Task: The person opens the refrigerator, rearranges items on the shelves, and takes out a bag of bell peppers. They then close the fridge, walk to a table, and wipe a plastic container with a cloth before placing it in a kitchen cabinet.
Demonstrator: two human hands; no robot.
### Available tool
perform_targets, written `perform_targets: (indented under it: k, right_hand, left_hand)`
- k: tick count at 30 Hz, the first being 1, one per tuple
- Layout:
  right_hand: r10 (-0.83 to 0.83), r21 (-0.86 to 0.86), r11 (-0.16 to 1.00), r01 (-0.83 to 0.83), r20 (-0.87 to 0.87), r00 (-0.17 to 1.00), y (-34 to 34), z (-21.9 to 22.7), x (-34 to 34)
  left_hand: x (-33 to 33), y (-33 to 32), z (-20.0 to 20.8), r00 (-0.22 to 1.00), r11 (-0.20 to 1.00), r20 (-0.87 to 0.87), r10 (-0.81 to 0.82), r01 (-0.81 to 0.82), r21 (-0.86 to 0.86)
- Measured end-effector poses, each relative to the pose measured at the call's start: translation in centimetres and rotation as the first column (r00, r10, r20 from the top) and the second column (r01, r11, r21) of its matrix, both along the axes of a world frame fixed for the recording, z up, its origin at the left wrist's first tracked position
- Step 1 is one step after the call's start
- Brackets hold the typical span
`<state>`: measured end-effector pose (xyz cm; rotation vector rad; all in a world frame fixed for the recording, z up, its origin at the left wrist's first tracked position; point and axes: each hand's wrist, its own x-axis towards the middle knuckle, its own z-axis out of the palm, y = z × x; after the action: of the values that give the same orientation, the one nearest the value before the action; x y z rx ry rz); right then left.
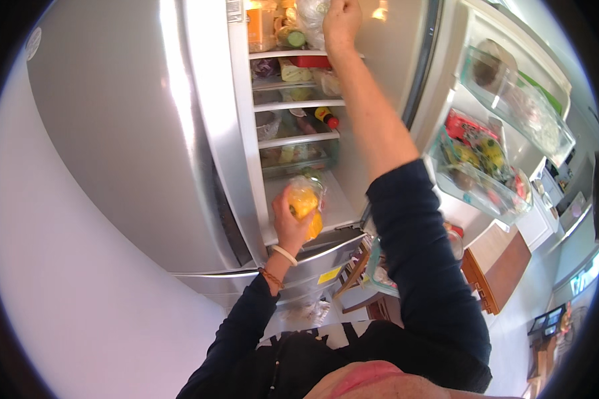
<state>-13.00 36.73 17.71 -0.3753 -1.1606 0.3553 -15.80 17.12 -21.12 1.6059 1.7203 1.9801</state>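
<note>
My left hand is closed around a clear plastic bag of yellow produce, low in the refrigerator. The produce is round and looks like peppers, though its kind is not certain. My right arm reaches up to the top shelf, where my right hand is closed at a bulging clear plastic bag. Its fingertips are partly hidden at the upper edge. Beside that bag lie a green vegetable with a pale cut-looking end and an orange-labelled container.
The right refrigerator door stands wide, its clear bins holding bagged food. Middle shelves carry a red-capped bottle and a red tray. The left steel door is closed. Wooden furniture stands at the right.
</note>
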Motion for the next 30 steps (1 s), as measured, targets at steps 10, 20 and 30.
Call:
perform_targets:
  k: [10, 20, 30]
  right_hand:
    - [0.434, -0.353, 0.783, -0.512, -0.28, 0.856, -30.8, -22.9, 18.2]
    - [0.278, -0.528, 0.795, -0.299, -0.121, 0.953, -37.6, -34.0, 35.9]
    - [0.14, -0.595, 0.796, -0.115, -0.004, 0.99, -36.8, -34.9, 38.7]
  left_hand:
    - [2.7, -3.6, 14.3, 0.951, 0.854, 0.175, -0.256, 0.137, 0.502]
    - [5.9, 8.9, 38.6, 0.918, 0.818, -0.126, 0.375, -0.264, 0.511]
    - [7.0, 23.7, 39.7, 0.748, 0.746, -0.225, 0.625, -0.488, 0.453]
